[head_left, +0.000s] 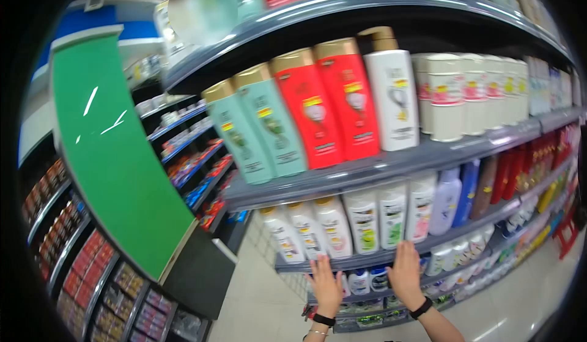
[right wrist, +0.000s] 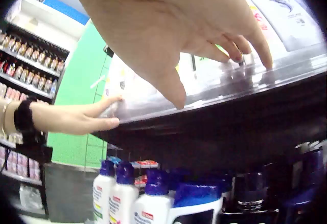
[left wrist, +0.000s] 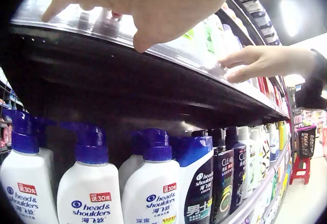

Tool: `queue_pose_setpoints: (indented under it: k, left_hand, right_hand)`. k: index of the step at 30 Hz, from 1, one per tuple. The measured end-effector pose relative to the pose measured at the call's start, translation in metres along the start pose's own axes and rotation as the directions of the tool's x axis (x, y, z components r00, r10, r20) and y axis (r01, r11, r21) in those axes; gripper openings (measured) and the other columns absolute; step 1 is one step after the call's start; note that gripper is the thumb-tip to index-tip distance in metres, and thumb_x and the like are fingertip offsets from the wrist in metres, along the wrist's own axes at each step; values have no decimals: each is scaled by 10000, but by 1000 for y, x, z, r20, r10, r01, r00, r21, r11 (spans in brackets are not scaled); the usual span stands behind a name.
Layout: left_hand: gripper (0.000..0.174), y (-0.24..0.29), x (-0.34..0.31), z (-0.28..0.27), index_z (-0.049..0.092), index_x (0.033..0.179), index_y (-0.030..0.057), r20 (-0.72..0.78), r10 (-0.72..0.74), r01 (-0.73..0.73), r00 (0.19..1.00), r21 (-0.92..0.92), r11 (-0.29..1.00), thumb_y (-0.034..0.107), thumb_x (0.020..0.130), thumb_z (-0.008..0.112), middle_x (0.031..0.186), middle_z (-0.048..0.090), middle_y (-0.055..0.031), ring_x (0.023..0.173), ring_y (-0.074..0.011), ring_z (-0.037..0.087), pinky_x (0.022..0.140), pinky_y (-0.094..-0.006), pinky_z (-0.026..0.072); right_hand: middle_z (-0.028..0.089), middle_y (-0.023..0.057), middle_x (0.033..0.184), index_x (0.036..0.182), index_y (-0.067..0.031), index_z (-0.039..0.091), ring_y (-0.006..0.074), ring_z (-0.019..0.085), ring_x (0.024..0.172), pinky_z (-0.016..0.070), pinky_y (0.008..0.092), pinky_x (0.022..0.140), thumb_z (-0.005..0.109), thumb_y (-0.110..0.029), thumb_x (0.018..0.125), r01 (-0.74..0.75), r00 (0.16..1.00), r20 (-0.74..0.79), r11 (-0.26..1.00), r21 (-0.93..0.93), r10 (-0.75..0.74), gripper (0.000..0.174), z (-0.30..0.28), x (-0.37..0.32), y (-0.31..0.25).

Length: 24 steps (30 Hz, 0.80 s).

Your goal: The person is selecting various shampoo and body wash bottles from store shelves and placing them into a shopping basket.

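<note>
Both hands are at the front edge of a shelf (head_left: pixel 379 257) that holds white bottles. My left hand (head_left: pixel 326 287), fingers spread, touches the edge below the white bottles with gold caps (head_left: pixel 334 227). To its right, my right hand (head_left: pixel 406 275) lies at the same edge with fingers extended, below a white bottle with a green label (head_left: pixel 392 213). In the left wrist view the left hand (left wrist: pixel 148 4) is over the shelf lip (left wrist: pixel 168 52), with the right hand (left wrist: pixel 271 63) further along. The right wrist view shows the right hand (right wrist: pixel 179 29) with bent fingertips on the lip. Neither hand holds a bottle.
Above stand red bottles (head_left: pixel 354 97), teal bottles (head_left: pixel 272 122) and a white pump bottle (head_left: pixel 392 91). Pump bottles with blue tops (left wrist: pixel 92 188) fill the shelf below. A green panel (head_left: pixel 110 146) is at the left, and a red stool (left wrist: pixel 300 169) stands down the aisle.
</note>
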<state>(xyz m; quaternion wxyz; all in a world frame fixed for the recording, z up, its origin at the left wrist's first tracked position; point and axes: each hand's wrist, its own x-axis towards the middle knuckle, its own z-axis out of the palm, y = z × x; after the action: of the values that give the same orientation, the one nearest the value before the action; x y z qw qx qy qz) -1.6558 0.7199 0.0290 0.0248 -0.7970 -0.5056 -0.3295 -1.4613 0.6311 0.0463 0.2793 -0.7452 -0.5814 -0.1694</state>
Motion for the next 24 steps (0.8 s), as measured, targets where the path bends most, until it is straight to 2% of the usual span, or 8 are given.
queue_pose_setpoints:
  k: [3, 7, 12, 15, 16, 19, 20, 24]
  left_hand:
    - [699, 7, 2, -3, 270, 1405, -5, 38, -68, 68, 997, 8, 998, 218, 836, 609, 1489, 223, -170, 1388, -374, 146, 1068, -595, 174]
    - [725, 12, 1, 3, 215, 1421, -10, 2, -69, 69, 998, -16, 998, 198, 841, 597, 1511, 161, -167, 1394, -383, 113, 1065, -582, 182]
    - [739, 14, 0, 12, 185, 1429, -19, -66, -68, 71, 995, 45, 996, 136, 835, 597, 1507, 149, -198, 1395, -391, 109, 1086, -520, 185]
    - [626, 18, -2, 10, 177, 1433, -9, -123, -4, 5, 992, 8, 1000, 153, 910, 482, 1505, 160, -194, 1385, -404, 128, 1083, -518, 176]
    - [643, 9, -2, 16, 166, 1426, -36, -119, 31, -25, 992, 53, 998, 194, 921, 492, 1500, 148, -222, 1384, -418, 110, 1101, -469, 174]
    - [528, 26, -2, -2, 366, 1341, -44, -231, 132, -73, 964, 250, 966, 138, 872, 523, 1316, 446, -256, 1247, -384, 405, 981, -459, 358]
    - [638, 23, -2, -2, 205, 1404, -76, -34, 10, -7, 999, 110, 994, 133, 881, 503, 1474, 205, -242, 1367, -435, 145, 1089, -497, 188]
    - [615, 18, -5, 6, 245, 1403, -48, -96, 38, -19, 995, 189, 982, 163, 890, 511, 1459, 264, -218, 1352, -407, 219, 1066, -494, 241]
  right_hand:
    - [270, 311, 1399, 1343, 134, 260, 420, 248, 1333, 233, 457, 1095, 673, -207, 768, 22, 997, 72, 984, 177, -35, 785, -25, -1, 3]
    - [301, 311, 1380, 1313, 140, 309, 432, 272, 1314, 284, 437, 1065, 629, -220, 825, 11, 999, 29, 935, 354, -23, 685, -41, -28, 28]
    - [263, 307, 1410, 1307, 100, 359, 432, 258, 1325, 275, 436, 1077, 613, -251, 853, -233, 972, 127, 896, 377, 200, 627, -45, -94, 75]
    - [297, 321, 1382, 1264, 106, 411, 444, 286, 1305, 294, 446, 1064, 624, -215, 834, -342, 940, 130, 877, 338, 316, 577, -45, -133, 102]
    - [315, 322, 1372, 1257, 91, 427, 448, 291, 1301, 296, 447, 1064, 628, -215, 831, -374, 927, 135, 868, 328, 348, 562, -51, -142, 108]
    - [333, 324, 1359, 1245, 87, 439, 450, 301, 1293, 304, 449, 1058, 636, -216, 824, -424, 905, 111, 852, 307, 411, 555, -60, -168, 126]
    - [363, 304, 1345, 1238, 53, 468, 437, 356, 1255, 320, 439, 1053, 661, -193, 800, -432, 900, 77, 857, 281, 429, 539, -61, -176, 131]
    - [381, 293, 1336, 1231, 38, 483, 433, 376, 1240, 340, 429, 1040, 663, -192, 795, -501, 861, 93, 801, 327, 501, 524, -78, -199, 141]
